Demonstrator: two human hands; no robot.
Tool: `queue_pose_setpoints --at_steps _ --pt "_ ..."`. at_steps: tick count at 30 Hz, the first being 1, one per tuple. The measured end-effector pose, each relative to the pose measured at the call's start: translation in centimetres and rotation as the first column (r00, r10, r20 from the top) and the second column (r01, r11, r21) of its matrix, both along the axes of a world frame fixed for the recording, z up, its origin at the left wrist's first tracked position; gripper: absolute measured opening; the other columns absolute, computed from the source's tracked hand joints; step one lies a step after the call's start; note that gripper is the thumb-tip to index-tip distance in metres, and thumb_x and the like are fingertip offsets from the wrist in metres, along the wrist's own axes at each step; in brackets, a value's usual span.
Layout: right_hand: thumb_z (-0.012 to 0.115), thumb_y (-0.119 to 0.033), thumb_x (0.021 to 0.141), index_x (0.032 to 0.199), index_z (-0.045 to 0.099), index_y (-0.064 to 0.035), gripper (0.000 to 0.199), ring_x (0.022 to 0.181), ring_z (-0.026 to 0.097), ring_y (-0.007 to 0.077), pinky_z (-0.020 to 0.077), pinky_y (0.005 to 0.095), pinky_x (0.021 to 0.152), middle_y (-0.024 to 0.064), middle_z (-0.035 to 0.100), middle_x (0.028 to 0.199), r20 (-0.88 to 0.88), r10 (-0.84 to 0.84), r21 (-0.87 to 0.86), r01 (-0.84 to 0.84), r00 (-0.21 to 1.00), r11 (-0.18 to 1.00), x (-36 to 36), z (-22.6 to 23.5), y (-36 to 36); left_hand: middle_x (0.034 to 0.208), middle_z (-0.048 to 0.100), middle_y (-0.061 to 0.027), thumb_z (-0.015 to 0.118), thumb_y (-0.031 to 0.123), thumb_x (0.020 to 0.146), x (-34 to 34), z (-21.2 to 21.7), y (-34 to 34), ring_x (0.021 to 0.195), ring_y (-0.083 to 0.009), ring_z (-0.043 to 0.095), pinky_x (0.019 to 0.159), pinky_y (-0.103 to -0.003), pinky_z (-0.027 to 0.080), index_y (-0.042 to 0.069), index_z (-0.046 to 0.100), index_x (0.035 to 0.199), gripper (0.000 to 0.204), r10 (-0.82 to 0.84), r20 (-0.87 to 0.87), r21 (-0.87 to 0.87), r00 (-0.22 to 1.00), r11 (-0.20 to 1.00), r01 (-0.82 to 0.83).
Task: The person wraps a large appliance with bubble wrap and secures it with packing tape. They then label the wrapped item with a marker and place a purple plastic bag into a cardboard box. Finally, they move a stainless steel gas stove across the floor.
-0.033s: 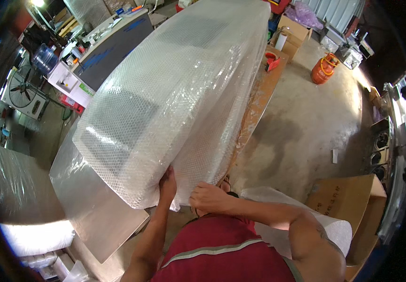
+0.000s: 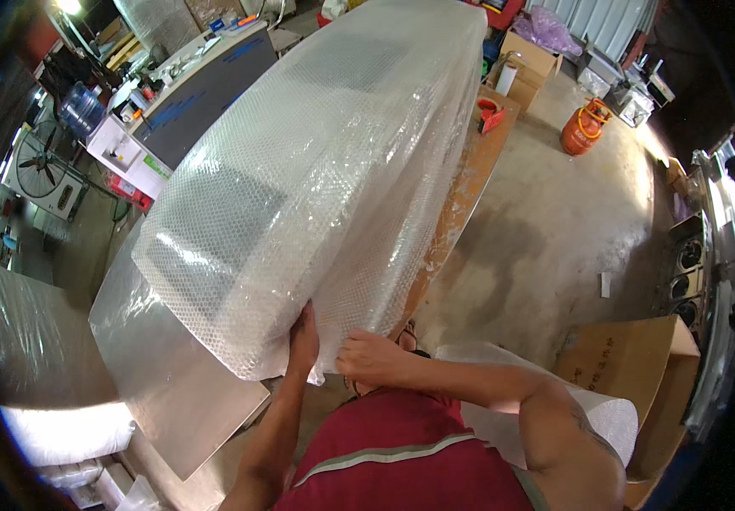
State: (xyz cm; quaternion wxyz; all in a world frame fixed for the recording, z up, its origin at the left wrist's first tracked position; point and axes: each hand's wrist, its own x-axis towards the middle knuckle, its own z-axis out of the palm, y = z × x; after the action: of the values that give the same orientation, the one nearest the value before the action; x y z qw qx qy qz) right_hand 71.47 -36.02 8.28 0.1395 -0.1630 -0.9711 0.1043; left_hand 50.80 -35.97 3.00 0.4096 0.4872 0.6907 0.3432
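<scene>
A long, bulky piece with darker panels showing through lies wrapped in clear bubble wrap [image 2: 325, 179], narrow end toward me. My left hand [image 2: 304, 342] is at the near end, its fingers curled into a fold of the wrap and partly covered by it. Just to its right, my right hand [image 2: 369, 358] is closed in a fist on the loose near edge of the sheet. Between the two hands the film hangs bunched and creased. What exactly is inside the wrap cannot be made out.
Beneath the wrapped piece runs a brown wooden board [image 2: 448, 226] with a red tape dispenser [image 2: 490, 116] on it. A bubble wrap roll [image 2: 610, 417] and an open carton [image 2: 619, 362] stand at my right. Farther off is an orange gas cylinder [image 2: 585, 128]. A flat sheet [image 2: 172, 392] lies left.
My right hand has shifted slightly left, toward my left hand, drawing the loose wrap along. My left hand stays almost in place.
</scene>
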Motion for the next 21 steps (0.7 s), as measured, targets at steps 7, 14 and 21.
queue_pose_setpoints --at_steps 7,14,21 --pt "0.067 -0.022 0.082 0.08 0.075 -0.0113 0.014 0.086 0.072 0.0207 0.0475 0.0416 0.094 0.0061 0.076 0.083 0.169 0.152 -0.028 -0.15 0.974 0.988 -3.9 6.2 2.6 0.138 0.061 -0.022 0.066 0.032 0.1 -0.9 7.5 -8.4 0.131 -0.0397 0.056 0.11 -0.045 0.045 -0.003 0.047 0.151 0.065 -0.287 -0.221 0.207 0.932 0.92 0.333" --pt "0.072 -0.026 0.085 0.105 0.072 -0.0132 0.024 0.09 0.071 0.0295 0.0494 0.0455 0.096 0.0152 0.073 0.102 -0.314 -0.343 -0.059 0.342 0.885 0.938 -2.1 5.7 3.6 0.096 0.068 -0.0082 0.082 0.017 0.078 -2.1 5.8 -8.5 0.089 -0.0319 0.068 0.07 -0.044 0.057 0.008 0.07 0.107 0.033 0.091 -0.713 0.392 0.696 0.874 0.287" --pt "0.061 -0.061 0.101 0.121 0.064 -0.0019 0.062 0.085 0.068 0.022 0.0589 0.0378 0.074 0.0077 0.068 0.094 0.335 -0.803 -0.942 0.172 0.494 -0.288 0.6 4.5 2.8 0.091 0.067 -0.005 0.082 0.018 0.077 -1.7 6.6 -9.4 0.082 -0.026 0.068 0.064 -0.038 0.057 0.01 0.072 0.099 0.025 0.141 -0.714 0.412 0.686 0.876 0.249"
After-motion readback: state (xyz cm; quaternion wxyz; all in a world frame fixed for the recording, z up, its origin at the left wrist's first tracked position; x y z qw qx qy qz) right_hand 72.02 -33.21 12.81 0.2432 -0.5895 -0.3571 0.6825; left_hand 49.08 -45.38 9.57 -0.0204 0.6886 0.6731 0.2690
